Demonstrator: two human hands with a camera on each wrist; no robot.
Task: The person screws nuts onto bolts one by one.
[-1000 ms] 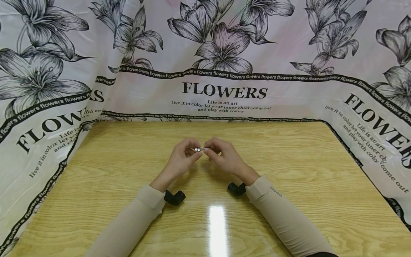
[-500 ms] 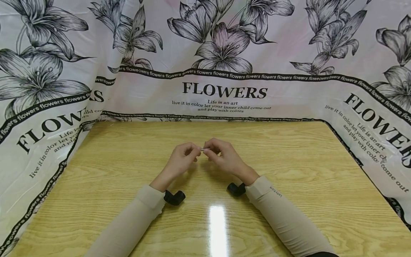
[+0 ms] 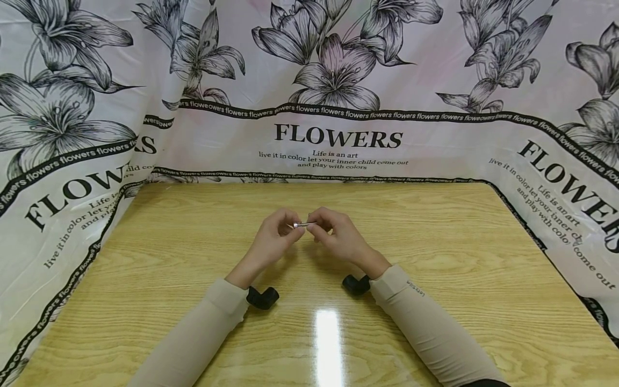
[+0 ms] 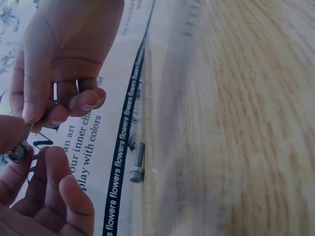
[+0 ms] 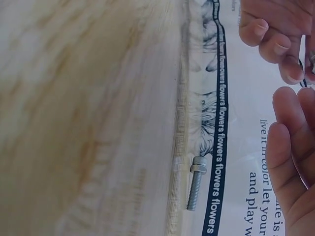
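Note:
A small silver bolt with a socket head is held level between both hands above the table. My left hand has its thumb and index finger curled at the head end. My right hand pinches the thin shank from the other side. In the left wrist view the bolt's head points down by the left fingertips, partly covered by them. A second bolt, with a nut close under its head, lies on the table beyond the hands in both wrist views; the hands hide it in the head view.
The wood-grain table reaches back to a flower-printed cloth, which also hangs along both sides. A black elbow-shaped piece sits at the left cuff and another at the right cuff.
Half a second ago my left fingers covered the bolt's head; they have since spread apart and moved slightly left, so the head shows again. The right hand keeps its place.

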